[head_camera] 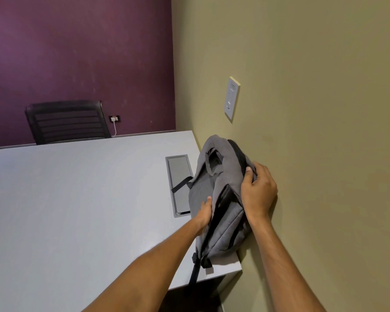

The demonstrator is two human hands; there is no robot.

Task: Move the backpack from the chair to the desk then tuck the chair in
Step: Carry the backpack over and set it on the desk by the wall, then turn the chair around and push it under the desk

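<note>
A grey backpack [221, 194] stands on the right end of the pale grey desk [77, 199], leaning against the beige wall. My right hand [258, 190] grips its upper right side near the black zipper. My left hand [205, 213] holds its left side, fingers tucked behind the fabric. A black strap hangs over the desk's near edge. One black mesh chair [67, 121] stands behind the far side of the desk; the chair that the backpack came from is out of view.
A grey cable hatch [178, 185] is set into the desk just left of the backpack. A wall panel [232, 99] sits on the beige wall above. A socket with a white cable [114, 119] is on the purple wall.
</note>
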